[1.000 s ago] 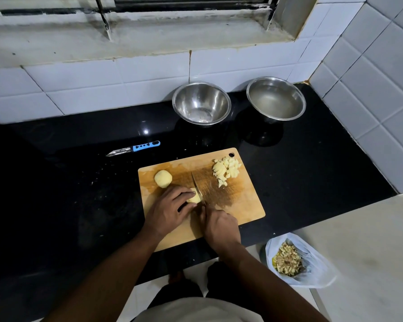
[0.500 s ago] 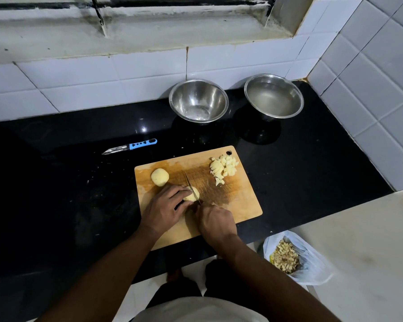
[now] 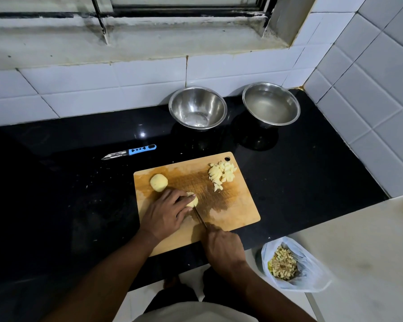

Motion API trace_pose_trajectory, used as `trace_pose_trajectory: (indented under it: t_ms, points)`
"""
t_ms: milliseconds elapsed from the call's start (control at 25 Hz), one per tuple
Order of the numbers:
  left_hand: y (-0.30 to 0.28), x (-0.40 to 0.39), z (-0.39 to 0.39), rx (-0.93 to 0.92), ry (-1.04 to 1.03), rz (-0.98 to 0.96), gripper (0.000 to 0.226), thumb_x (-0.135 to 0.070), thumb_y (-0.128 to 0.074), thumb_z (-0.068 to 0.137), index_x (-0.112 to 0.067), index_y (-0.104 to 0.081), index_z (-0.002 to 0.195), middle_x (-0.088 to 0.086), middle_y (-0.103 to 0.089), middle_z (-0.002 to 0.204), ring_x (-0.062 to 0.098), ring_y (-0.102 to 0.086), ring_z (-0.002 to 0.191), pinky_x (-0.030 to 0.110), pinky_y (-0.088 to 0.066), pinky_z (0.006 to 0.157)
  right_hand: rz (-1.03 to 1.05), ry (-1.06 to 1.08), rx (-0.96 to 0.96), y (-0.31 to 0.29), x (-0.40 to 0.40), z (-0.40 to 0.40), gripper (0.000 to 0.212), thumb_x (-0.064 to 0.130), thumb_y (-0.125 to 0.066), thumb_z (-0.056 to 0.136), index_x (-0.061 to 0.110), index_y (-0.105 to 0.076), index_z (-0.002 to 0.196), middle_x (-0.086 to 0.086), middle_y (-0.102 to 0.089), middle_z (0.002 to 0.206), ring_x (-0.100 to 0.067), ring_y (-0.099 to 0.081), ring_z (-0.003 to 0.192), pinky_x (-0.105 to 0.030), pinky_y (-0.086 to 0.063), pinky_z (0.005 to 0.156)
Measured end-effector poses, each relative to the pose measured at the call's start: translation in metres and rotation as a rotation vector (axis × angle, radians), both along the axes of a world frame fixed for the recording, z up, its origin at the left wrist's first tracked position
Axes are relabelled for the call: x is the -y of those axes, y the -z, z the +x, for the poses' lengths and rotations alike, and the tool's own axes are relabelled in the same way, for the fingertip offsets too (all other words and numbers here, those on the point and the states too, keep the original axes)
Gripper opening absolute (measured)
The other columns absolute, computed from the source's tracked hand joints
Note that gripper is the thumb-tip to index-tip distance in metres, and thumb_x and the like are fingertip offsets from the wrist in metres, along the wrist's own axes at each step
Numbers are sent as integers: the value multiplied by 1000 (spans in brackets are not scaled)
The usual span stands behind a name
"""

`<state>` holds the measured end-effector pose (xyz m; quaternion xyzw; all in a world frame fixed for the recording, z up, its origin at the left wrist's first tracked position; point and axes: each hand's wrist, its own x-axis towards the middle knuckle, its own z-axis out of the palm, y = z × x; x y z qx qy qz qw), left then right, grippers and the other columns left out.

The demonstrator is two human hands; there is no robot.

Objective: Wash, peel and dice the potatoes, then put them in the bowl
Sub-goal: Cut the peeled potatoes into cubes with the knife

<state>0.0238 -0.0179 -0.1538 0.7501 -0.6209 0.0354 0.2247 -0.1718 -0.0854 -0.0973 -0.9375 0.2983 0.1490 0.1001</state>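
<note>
Just below the middle of the frame, I see the potato piece (image 3: pixel 192 200) lying on the cutting board (image 3: pixel 237 212), pinned under the curled fingertips of the left hand (image 3: pixel 166 213), which grasps it from the left. Most of the piece is hidden by those fingers, so I cannot tell its long axis. The knife (image 3: pixel 200 217) lies with its blade running from the potato piece toward the lower right of the frame; its tip meets the piece. The right hand (image 3: pixel 225 249) is clenched around the handle, which it hides entirely.

A whole peeled potato (image 3: pixel 159 182) sits on the board to the upper left of the left hand, near it but apart. Diced pieces (image 3: pixel 221 175) are heaped at the board's upper right corner, well apart from the hands.

The board rests on a black counter (image 3: pixel 312 173). A blue-handled peeler (image 3: pixel 129 151) lies to the upper left of the board, its blade pointing left. Two steel bowls stand against the tiled wall: an empty bowl (image 3: pixel 197 108) and, to its right, a bowl of water (image 3: pixel 271 103). A plastic bag of peelings (image 3: pixel 289 266) sits in the lower right.
</note>
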Motion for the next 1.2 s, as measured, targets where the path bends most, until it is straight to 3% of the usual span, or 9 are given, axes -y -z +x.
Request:
trace_pose_trajectory:
  t_ms: [80, 240, 400, 600, 720, 960, 1200]
  points:
    - [-2, 0, -1, 17, -7, -5, 36, -35, -61, 97, -24, -65, 130, -4, -58, 114, 18, -57, 103, 29, -50, 69, -62, -8, -11, -1, -2, -7, 19, 23, -44, 94, 16, -61, 87, -1, -66, 67, -20, -60, 49, -29, -29, 43]
    - [-1, 0, -2, 6, -3, -18, 35, -35, -59, 97, -22, -65, 129, -3, -59, 114, 19, -57, 102, 31, -52, 70, 14, 22, 88, 5, -6, -38, 36, 36, -20, 104, 21, -53, 103, -3, -70, 92, -25, -69, 75, -34, -42, 57]
    - [4, 0, 0, -126, -17, -68, 34, -35, -64, 94, -18, -70, 123, -3, -64, 114, 18, -61, 107, 32, -55, 81, 4, 166, 176, 0, -9, -50, 49, 51, -11, 97, 24, -53, 96, -3, -70, 84, -25, -68, 72, -32, -36, 57]
    - [8, -2, 3, -282, -12, -129, 33, -19, -80, 83, -13, -75, 115, -1, -70, 118, 11, -61, 118, 25, -48, 101, 49, 249, 294, -1, -4, 2, 34, 40, -28, 105, 19, -54, 105, -5, -71, 83, -27, -67, 72, -33, -39, 59]
    - [7, -3, 5, -297, 22, -133, 33, -18, -79, 84, -11, -75, 116, -2, -69, 119, 9, -60, 121, 27, -49, 102, 28, 202, 312, 3, -4, 30, 38, 40, -26, 107, 17, -56, 112, -5, -72, 84, -25, -69, 72, -30, -36, 56]
    - [11, -4, 6, -317, 38, -137, 34, -17, -79, 84, -9, -74, 117, 0, -69, 120, 10, -60, 122, 29, -51, 101, 27, 187, 281, 10, 3, 36, 43, 41, -21, 107, 17, -57, 112, -5, -72, 88, -25, -69, 76, -32, -43, 62]
    - [9, -4, 5, -273, 48, -161, 37, -15, -83, 79, -9, -75, 115, 3, -70, 116, 15, -63, 116, 29, -52, 99, -37, 54, 146, 11, 5, 40, 31, 24, -30, 106, 12, -58, 111, -7, -71, 95, -26, -68, 79, -34, -54, 64]
